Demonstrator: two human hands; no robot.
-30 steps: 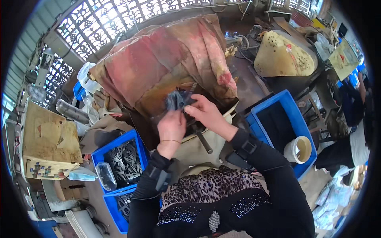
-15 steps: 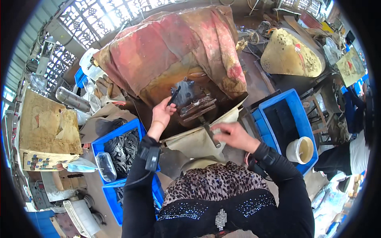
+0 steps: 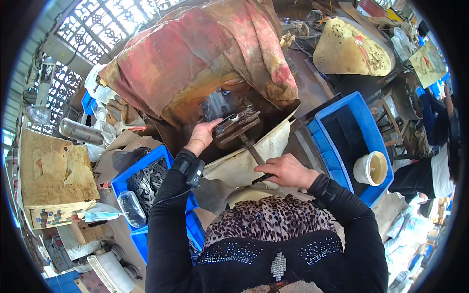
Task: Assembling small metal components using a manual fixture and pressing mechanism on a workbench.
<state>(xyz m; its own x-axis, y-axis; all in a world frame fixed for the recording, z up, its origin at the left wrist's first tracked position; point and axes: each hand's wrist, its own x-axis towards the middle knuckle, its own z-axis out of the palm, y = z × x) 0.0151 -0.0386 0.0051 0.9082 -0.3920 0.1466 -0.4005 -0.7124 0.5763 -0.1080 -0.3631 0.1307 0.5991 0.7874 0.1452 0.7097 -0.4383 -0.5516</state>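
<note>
My left hand point(image 3: 201, 137) is closed round a thin dark strip point(image 3: 225, 119), its fingers at the near left of a rough, rusty clamp-like metal block point(image 3: 238, 129). The strip lies low along the block's top left edge; whether it sits in the jaws is not clear. A metal bar point(image 3: 252, 149) runs from the block toward me. Around its near end my right hand point(image 3: 288, 171) is closed, fingers pinching a short dark rod point(image 3: 263, 178). I cannot tell whether that rod is joined to the bar.
A stained red cloth cover point(image 3: 190, 53) hangs over the work hollow. Left stands a blue crate point(image 3: 168, 157) of dark metal strips, with a clear plastic box point(image 3: 132, 209) on its edge. Right, a blue tub point(image 3: 359, 105) holds dark material and a white bucket point(image 3: 361, 171). Another person stands far right.
My left hand has lowered the strip from upright to nearly flat by the block. My right hand, open and blurred before, has come down and closed on the dark rod. The view has shifted slightly.
</note>
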